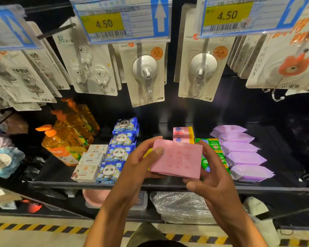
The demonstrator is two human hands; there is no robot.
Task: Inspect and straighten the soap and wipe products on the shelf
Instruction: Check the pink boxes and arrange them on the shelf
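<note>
- Here, I hold a pink soap box (177, 160) in both hands, lifted off the shelf (96, 185) and hovering over its front edge, just in front of the row of matching pink soap boxes (181, 133).
- My left hand (141, 161) grips the box's left end, thumb pressed flat on the top face and fingers curled underneath.
- My right hand (212, 180) grips the right end, fingers wrapped around the far edge and the thumb at the near corner.
- The box's long axis runs left to right, dipping slightly to the right. Its broad face tilts up toward me and shows faint round pictograms, so this looks like the back panel.
- I judge this to be the inspecting step: I am reading the box, not yet placing it.
- The next move, as I see it, calls for turning the box to match its row and setting it down at the front of that row.
- The gap is narrow: green soap packs (210, 145) sit just beside it on the right, and panda-print wipe packs (118, 152) stand near on the left.
- Purple wipe packs (243, 157) line the far right of the shelf in an overlapping row.
</note>
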